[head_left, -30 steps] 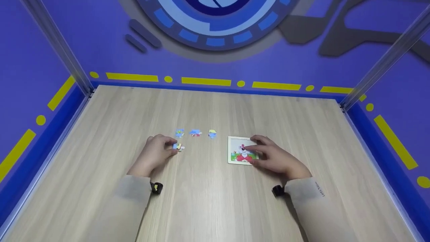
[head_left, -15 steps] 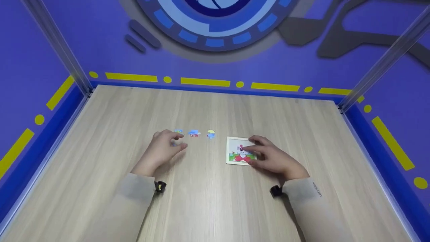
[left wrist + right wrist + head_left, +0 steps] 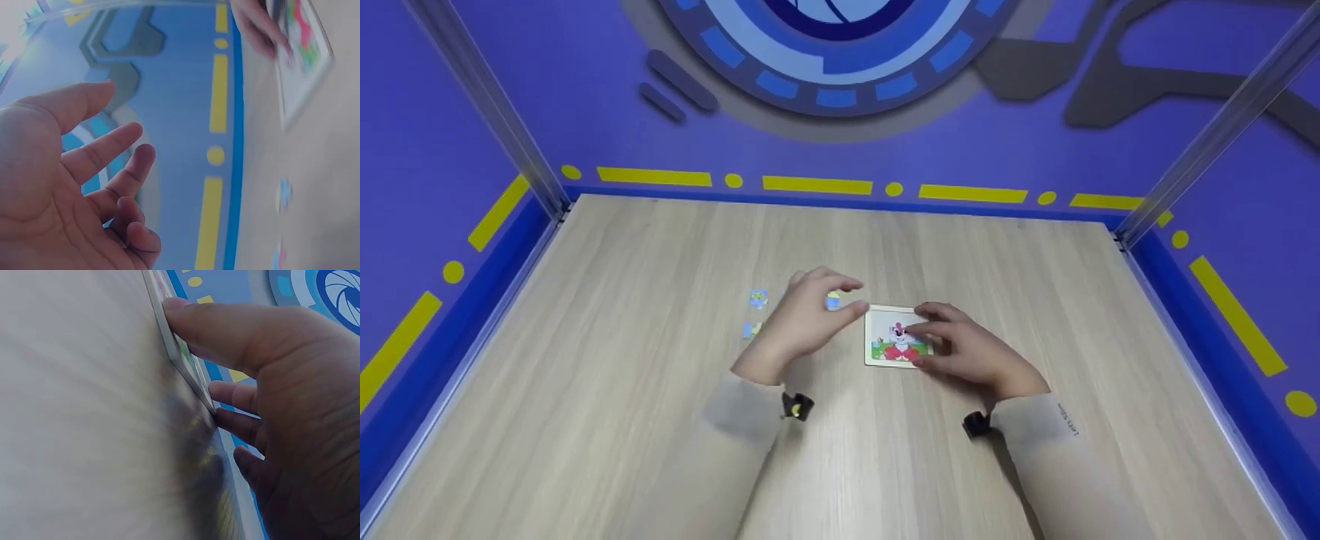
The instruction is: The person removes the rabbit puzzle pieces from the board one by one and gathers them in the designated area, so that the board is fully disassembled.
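Observation:
In the head view my left hand (image 3: pixel 814 311) is raised over the table between loose jigsaw pieces and a framed puzzle board. Its thumb and fingers are spread apart, and the left wrist view shows nothing in the palm. My right hand (image 3: pixel 971 349) rests on the right side of the puzzle board (image 3: pixel 885 326), which has a pale rim and a red and white cartoon animal. The right wrist view shows the thumb (image 3: pixel 219 329) pressing the board's face. A blue and green piece (image 3: pixel 758 298), a blue and yellow piece (image 3: pixel 832 300) and another piece (image 3: pixel 751 330) lie leftward, partly covered.
A wood-grain table (image 3: pixel 885 450) carries everything. Blue panels (image 3: pixel 810 150) with yellow markings enclose its back and sides, with metal posts (image 3: pixel 1207 142) at the corners. A small black device (image 3: pixel 797 406) sits at the left cuff, and another black device (image 3: pixel 976 424) at the right.
My left hand lets go of the lower-left jigsaw piece, lifts and moves right across the row toward the board. The right hand stays on the puzzle board.

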`<state>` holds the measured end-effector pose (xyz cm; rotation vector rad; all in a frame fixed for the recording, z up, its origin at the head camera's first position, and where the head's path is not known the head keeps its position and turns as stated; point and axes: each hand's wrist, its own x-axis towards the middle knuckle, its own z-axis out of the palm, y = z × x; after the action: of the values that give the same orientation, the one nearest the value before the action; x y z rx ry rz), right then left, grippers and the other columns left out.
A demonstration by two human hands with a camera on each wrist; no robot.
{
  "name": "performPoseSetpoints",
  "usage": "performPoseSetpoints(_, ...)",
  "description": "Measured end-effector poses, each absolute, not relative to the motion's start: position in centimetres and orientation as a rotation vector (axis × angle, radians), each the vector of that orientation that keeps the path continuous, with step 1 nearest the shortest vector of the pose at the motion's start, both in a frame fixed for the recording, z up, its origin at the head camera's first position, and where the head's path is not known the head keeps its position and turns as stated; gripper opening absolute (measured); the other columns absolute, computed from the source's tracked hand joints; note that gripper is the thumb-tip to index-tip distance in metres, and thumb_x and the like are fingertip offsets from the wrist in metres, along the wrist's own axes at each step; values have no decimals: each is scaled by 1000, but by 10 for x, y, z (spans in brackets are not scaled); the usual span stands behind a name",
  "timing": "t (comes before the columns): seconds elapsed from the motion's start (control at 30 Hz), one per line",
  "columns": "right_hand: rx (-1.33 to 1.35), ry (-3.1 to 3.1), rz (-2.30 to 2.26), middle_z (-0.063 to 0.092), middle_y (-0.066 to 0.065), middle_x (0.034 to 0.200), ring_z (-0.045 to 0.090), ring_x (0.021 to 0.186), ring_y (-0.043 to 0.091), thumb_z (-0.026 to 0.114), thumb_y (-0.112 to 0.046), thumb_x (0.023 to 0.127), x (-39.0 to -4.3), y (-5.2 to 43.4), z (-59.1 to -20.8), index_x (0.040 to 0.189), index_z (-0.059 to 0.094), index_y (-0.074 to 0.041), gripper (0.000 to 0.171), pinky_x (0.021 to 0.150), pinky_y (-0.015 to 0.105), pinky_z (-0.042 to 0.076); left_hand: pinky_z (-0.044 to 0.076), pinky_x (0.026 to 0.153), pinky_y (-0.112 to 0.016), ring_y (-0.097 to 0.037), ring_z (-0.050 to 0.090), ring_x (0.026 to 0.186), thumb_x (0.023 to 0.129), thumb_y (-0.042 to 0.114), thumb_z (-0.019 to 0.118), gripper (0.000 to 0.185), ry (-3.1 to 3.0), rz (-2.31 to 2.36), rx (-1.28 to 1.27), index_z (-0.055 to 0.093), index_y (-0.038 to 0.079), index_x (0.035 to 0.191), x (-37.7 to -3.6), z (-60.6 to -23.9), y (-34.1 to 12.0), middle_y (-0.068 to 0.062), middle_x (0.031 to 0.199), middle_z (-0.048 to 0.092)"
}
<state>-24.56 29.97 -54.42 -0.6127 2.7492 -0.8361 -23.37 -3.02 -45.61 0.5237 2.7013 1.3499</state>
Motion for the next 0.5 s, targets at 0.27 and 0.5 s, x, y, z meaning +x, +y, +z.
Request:
performPoseSetpoints(0.27, -672, 2784, -804, 48, 7, 177, 44, 167, 37, 88, -44, 97, -248, 300, -543, 161, 65, -18, 73, 135, 63, 39, 46, 129, -56, -33, 53, 154, 109, 41, 75, 44, 2643, 1384, 563, 76, 18, 146, -234, -459, 8, -4, 158, 66)
performPoseSetpoints(0.5, -685, 2777, -757, 46, 8, 179, 42, 168, 37, 86, -42, 100, -249, 299, -543, 163, 61, -9, 76, 135, 61, 39, 46, 130, -55, -34, 55, 153, 109, 39, 75, 45, 2632, 1344, 522, 75, 15, 148, -238, -483, 24, -7, 160, 63)
